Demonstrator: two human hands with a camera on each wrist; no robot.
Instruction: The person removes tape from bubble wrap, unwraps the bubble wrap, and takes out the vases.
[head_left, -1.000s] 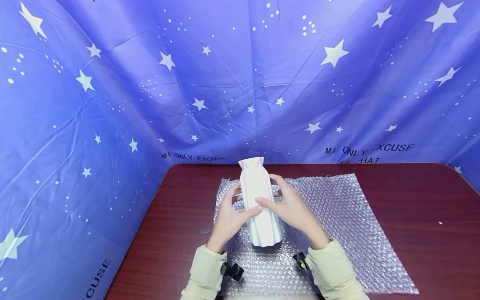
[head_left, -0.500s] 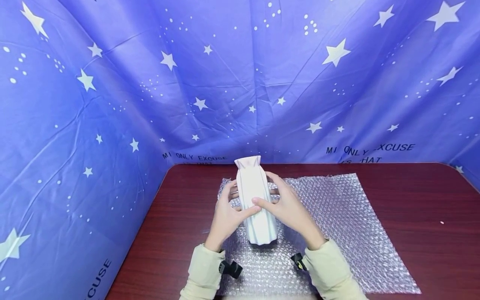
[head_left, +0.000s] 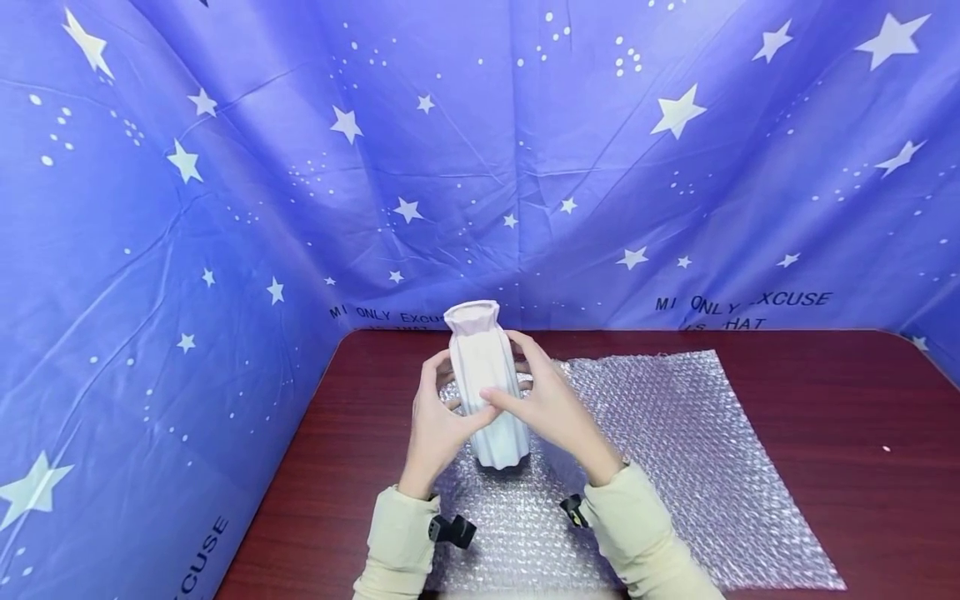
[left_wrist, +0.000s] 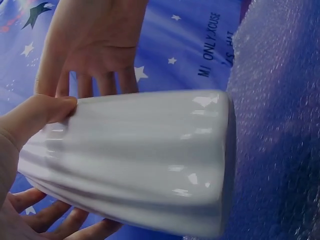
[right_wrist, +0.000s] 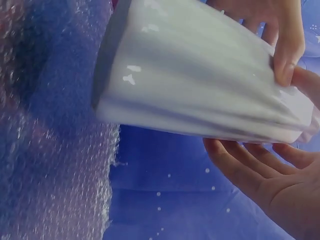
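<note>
A white fluted vase (head_left: pixel 483 375) with a ruffled neck is held between both hands, tilted slightly with its mouth at the top. My left hand (head_left: pixel 438 425) grips its left side, thumb across the front. From the right, my right hand (head_left: pixel 551 408) holds it with the thumb on the front and fingers behind. In the left wrist view the vase's glossy body (left_wrist: pixel 150 155) shows, its base above the bubble wrap (left_wrist: pixel 280 125). The right wrist view shows the vase (right_wrist: pixel 190 75) with fingers of both hands around its upper part.
Bubble wrap (head_left: pixel 675 433) lies flat over the middle of the dark red table (head_left: pixel 862 400). A small white speck (head_left: pixel 887 449) is on the table at right. A blue star-patterned cloth (head_left: pixel 480 150) hangs behind and at the left.
Both hands have carried the vase left and slightly farther away. It now leans back less toward the viewer's line, so its mouth opening shows more.
</note>
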